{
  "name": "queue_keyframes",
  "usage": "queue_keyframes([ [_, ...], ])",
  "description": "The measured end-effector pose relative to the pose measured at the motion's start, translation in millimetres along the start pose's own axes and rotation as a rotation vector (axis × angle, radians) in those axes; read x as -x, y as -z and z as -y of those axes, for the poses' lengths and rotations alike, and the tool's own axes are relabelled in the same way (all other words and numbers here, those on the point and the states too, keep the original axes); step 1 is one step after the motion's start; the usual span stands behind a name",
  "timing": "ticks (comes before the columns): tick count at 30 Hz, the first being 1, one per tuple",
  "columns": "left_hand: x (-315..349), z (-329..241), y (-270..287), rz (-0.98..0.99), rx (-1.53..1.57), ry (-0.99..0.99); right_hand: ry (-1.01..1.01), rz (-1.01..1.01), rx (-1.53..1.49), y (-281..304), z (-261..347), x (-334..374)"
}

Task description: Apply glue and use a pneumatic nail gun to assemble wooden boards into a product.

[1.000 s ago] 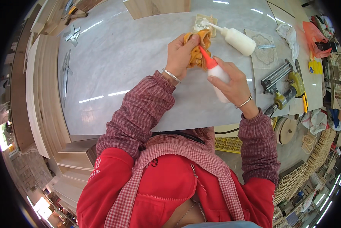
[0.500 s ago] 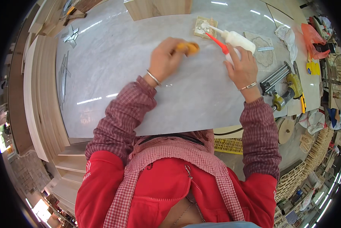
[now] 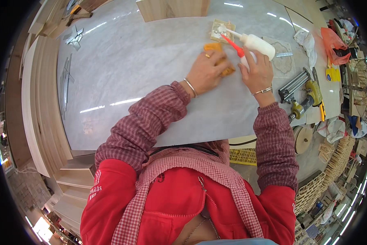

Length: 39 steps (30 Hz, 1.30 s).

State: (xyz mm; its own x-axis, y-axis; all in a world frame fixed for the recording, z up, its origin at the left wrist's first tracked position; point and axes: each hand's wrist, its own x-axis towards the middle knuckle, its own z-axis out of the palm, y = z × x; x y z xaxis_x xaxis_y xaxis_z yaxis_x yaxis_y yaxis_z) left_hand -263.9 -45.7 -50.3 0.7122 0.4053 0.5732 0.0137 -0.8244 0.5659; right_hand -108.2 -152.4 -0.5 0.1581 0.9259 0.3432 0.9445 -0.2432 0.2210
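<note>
apron [image 3: 144,190], checked in red and white, hangs over the person's red top [image 3: 175,192], and plaid sleeves [image 3: 150,110] cover both forearms. just past the body a yellow crate [image 3: 243,156] shows below the edge of the shiny grey table [image 3: 118,65]. on the table's right side lies a nail gun [image 3: 308,98], well apart from the hands. further in, the left hand [image 3: 208,72] is back-up over the table, its fingers lying across a bunched orange cloth [image 3: 227,71] — whether they curl round it, i cannot tell. beside it, the right hand [image 3: 257,74] grips a white bottle with a red nozzle [image 3: 235,46], thumb on one side and fingers on the other. the cloth is just left of that bottle, near the middle of the table. right behind is a second, cream bottle [image 3: 259,46], lying on its side, its thin spout reaching over a small tray [image 3: 214,37] with white clumps in it. farthest off — a wooden block [image 3: 173,9] at the table's far side.
</note>
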Motion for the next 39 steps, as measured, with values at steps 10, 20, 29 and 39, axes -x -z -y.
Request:
queue_keyframes([
  [10, 7.9, -21.2, 5.7, 0.046, 0.001, -0.057, -0.036, -0.080, 0.006, 2.0, 1.7, -0.3],
  [20, -8.9, 39.6, 0.5, -0.034, -0.208, 0.054, -0.213, -0.148, -0.139, 69.2, -0.4, 81.9],
  [29, -3.4, 48.4, 5.8, -0.177, -0.375, 0.116, -0.376, -0.172, -0.322, 80.4, 13.8, 128.4],
  [39, -16.2, -9.7, -50.8, -0.148, -0.104, 0.053, -0.349, -0.166, -0.462, 69.9, 18.8, 125.4],
])
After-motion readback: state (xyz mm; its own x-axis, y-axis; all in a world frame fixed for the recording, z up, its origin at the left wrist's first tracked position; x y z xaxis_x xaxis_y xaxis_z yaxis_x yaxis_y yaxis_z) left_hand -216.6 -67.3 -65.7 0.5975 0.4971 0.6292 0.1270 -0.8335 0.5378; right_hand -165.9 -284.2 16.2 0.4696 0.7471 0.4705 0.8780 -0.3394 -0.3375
